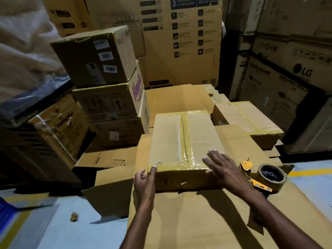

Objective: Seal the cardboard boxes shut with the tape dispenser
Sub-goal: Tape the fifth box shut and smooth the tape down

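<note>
Upper left of the frame holds a stack of cartons (106, 83), three high, the top one tilted and bearing barcode labels. A darker printed carton (59, 130) with a white strap stands left of the stack. Lower left, a small crumpled scrap (74, 216) lies on the pale floor (53, 230).

Left of centre, the left grip (145, 180), a bare hand, is released. Its fingers are nearly straight and lie against the near left corner of the cardboard box (172, 141). That box sits in the middle of the frame on flattened cardboard sheets (197, 221) spread over the floor. Its flaps are down, with glossy brown tape along the centre seam and across the near edge.

Just right of centre, the right grip (224, 169) is also released, with fingers spread flat over the box's near right top corner and holding nothing.

Right of that wrist, the tape dispenser (264, 178) lies on the cardboard sheets near the box's right side. It has a yellow frame and carries a roll of brown tape, and neither hand holds it.

Behind it, at middle right, is a second taped box (249, 117). Tall cartons marked LG (287, 78) fill the right of the frame.
</note>
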{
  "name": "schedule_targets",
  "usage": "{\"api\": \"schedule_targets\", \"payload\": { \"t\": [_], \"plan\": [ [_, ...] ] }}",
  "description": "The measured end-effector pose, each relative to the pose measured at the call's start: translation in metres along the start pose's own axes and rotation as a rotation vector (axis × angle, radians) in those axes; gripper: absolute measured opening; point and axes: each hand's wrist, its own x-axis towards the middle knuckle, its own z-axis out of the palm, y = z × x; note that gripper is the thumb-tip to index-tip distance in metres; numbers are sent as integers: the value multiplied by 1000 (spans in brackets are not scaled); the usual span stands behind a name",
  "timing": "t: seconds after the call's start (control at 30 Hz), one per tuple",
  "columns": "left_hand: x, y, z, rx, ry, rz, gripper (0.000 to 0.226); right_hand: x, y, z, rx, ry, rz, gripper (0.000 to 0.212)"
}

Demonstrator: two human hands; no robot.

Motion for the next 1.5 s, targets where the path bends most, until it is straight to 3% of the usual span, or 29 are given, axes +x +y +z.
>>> {"api": "schedule_targets", "payload": {
  "t": [0.17,0.33,0.53,0.67,0.8,0.93,1.03,1.23,1.5],
  "plan": [
    [10,-4,0,-65,-175,-156,95,-21,47,-39,180,-153,274,70],
    [13,-3,2,-63,-220,-192,94,-21,58,-48,345,-183,320,70],
    [-5,30,-6,-116,-294,-287,60,-24,58,-51,552,-179,474,59],
    [-5,40,-6,-138,-360,-395,41,-21,30,-45,998,-45,835,37],
    [-11,50,-1,-129,-388,-472,40,-8,3,-40,1129,-228,1059,69],
    [-2,46,3,-159,-419,-512,62,4,-5,-26,1168,-214,1122,88],
    [-1,44,4,-177,-387,-508,72,11,-8,-16,1241,-164,1134,84],
    [-10,53,9,-235,-311,-468,73,15,2,2,1284,-50,1149,85],
    [-52,82,31,-250,-197,-370,74,15,43,-27,1289,-117,1007,74]
  ]
}}
